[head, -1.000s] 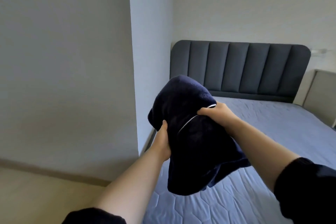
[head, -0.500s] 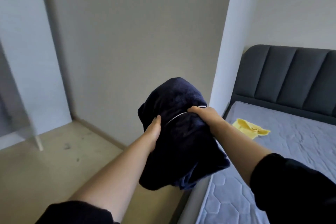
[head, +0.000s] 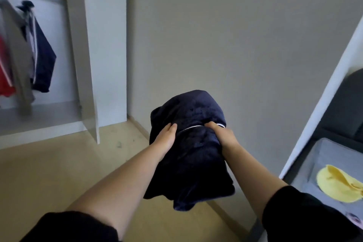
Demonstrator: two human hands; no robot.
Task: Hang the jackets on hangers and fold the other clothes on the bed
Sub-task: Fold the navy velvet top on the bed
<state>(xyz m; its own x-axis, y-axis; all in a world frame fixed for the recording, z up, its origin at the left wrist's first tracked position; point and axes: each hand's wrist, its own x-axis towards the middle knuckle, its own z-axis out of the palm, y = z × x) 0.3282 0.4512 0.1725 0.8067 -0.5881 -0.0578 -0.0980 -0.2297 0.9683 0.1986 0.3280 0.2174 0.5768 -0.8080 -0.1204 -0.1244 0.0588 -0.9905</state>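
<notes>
Moved leftward off the grey quilted bed (head: 324, 154) since the earlier frame, the left hand (head: 167, 136) and right hand (head: 223, 135) are being kept curled into opposite sides of a folded dark navy plush garment with white piping (head: 188, 165), so its folds are being held together. It is being carried in the air, right of the open white wardrobe (head: 86, 45), probably for storing. Jackets (head: 42, 55) are hanging inside. Well right of the wardrobe, a crumpled yellow garment (head: 337, 186) is lying on the bed, not yet folded.
</notes>
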